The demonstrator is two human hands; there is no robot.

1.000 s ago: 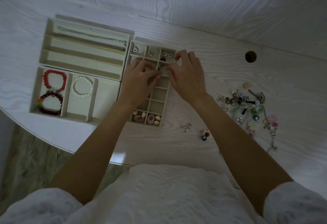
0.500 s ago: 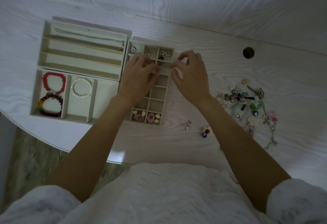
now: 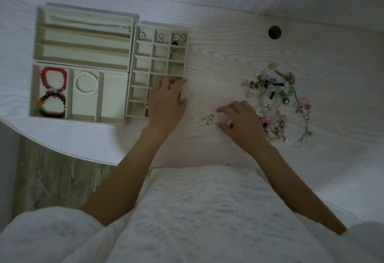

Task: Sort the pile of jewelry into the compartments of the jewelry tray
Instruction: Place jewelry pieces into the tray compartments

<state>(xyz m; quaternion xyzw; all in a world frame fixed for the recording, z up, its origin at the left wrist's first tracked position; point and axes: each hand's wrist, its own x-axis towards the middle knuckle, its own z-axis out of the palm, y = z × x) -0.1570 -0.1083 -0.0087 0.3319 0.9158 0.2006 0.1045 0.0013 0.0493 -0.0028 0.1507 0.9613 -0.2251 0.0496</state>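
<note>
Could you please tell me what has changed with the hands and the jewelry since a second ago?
Both hands left the top of the small-compartment tray. The left hand slid down to the tray's near right corner, resting open. The right hand moved right onto the table, fingers closing over the small red-and-white piece. Bracelets, necklace and pile stayed put.

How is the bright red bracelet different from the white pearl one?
The bright red beaded bracelet has chunky red beads; the white pearl bracelet has small, pale beads. The red one shares its tray compartment with a dark red beaded bracelet, which lies just below it, while the pearl one lies alone in the next compartment to the right. The red loop looks a bit squarish; the pearl loop is rounder. Both lie flat in the cream jewelry tray.
</note>
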